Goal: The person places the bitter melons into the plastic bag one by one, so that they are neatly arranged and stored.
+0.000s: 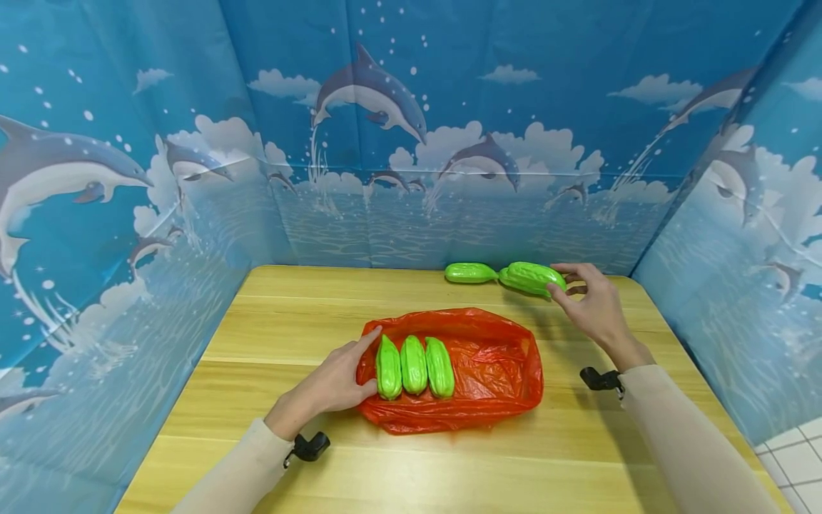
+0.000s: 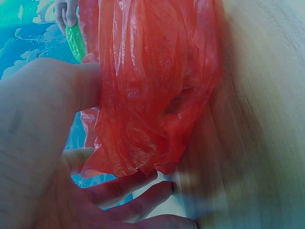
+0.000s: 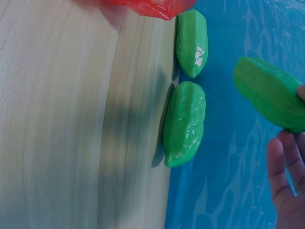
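Observation:
A red plastic bag lies spread with its mouth upward on the table, three green bitter melons side by side in its left half. At the bag's left edge, my left hand holds the rim, thumb over the plastic; the left wrist view shows its other fingers spread outside. Over the table's back right, my right hand grips one bitter melon by its end, raised. Two more bitter melons, one nearer and one farther, lie along the back edge.
The wooden table ends at a blue dolphin-print curtain behind it, which continues along both sides. White floor tiles show at the lower right.

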`<state>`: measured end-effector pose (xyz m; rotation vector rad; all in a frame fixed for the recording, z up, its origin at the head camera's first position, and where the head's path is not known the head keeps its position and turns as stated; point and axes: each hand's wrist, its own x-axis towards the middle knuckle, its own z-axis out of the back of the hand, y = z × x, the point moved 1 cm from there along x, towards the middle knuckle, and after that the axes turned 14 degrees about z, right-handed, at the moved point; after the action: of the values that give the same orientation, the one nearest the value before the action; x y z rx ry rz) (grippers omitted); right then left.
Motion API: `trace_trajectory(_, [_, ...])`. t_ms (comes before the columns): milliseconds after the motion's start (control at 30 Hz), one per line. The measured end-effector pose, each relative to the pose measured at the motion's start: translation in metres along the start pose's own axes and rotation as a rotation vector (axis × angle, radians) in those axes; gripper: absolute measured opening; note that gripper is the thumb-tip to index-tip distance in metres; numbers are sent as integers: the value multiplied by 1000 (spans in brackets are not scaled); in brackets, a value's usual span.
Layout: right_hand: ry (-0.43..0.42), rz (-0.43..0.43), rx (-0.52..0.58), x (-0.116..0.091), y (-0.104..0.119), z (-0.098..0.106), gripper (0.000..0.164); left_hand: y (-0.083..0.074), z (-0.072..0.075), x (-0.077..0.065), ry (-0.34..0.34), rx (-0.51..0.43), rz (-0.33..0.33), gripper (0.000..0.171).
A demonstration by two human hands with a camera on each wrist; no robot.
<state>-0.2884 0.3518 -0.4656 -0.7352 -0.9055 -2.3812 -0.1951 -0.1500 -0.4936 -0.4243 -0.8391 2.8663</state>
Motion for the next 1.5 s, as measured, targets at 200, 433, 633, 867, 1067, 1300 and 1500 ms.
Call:
trace_trajectory(200, [-19,17,1,1,5,2,41,0,1,-1,4,-1,0,100])
trace_trajectory(433, [-54,67,3,4,10,6,40,-2,2,-2,4,-3,-5,100])
trace_trajectory(633, [-65,98,-1,7,21,11,41,-2,1,-3,6,0,2,99])
trace_trajectory(867, [-69,116,4,13,33,13,41,-2,0,-5,5,-2,13,100])
trace_trajectory(1067, [-75,125,8,11,42,14,41,-2,0,-4,0,1,12,100])
trace_trajectory(1300, [-77,131,20,14,51,18,42,-1,1,0,0,-14,15,99])
trace_trajectory(1500, [-63,148,29,16,60,21,42,-2,0,-3,8,-14,19,99])
